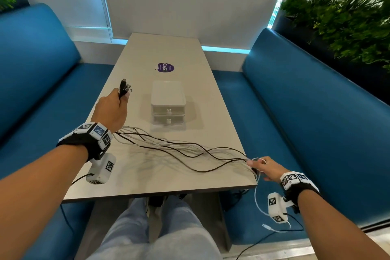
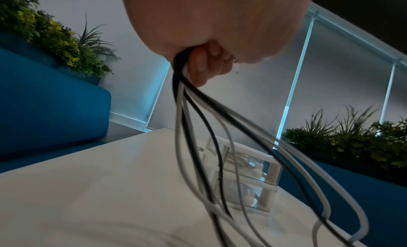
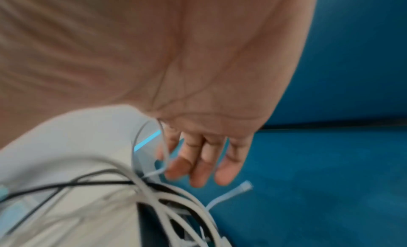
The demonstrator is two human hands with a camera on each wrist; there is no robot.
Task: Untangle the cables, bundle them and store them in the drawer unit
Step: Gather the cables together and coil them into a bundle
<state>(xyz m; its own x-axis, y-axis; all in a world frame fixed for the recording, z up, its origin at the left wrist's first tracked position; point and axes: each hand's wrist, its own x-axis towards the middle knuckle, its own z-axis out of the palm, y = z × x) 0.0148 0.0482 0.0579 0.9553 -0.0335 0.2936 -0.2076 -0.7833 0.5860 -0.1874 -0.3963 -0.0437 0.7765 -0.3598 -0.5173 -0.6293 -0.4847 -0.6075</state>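
Nearest my view are the knees in pale blue jeans (image 1: 154, 234), tucked under the near edge of the long pale grey table (image 1: 147, 183). On the left, my left hand (image 1: 111, 110) is raised above the tabletop and clenched round one end of the bunch of thin black and white cables (image 1: 168, 148), their plugs (image 1: 126, 86) fanning out above the fist; the left wrist view shows the fingers (image 2: 204, 67) curled over the strands. From there the cables sag across the table toward the right near corner, running roughly side by side. My right hand (image 1: 264, 168) sits at that corner with fingers loosely spread; a thin white loop (image 1: 257, 159) lies against them, but I cannot tell whether it is pinched or merely brushed. Beyond the corner, loose ends spill off the edge, one white cable (image 1: 258, 207) dangling toward the seat.

I judge the untangling as mostly done at the left end and unfinished at the right. No bundle is coiled yet, and the small white two-drawer unit (image 1: 168, 103) at mid-table has both drawers closed.

Farther up the table lies a round purple sticker (image 1: 165, 67). Blue padded benches (image 1: 306, 95) flank both sides, green plants (image 1: 346, 17) rise behind them, and a white blind with a cyan-lit edge closes the booth.
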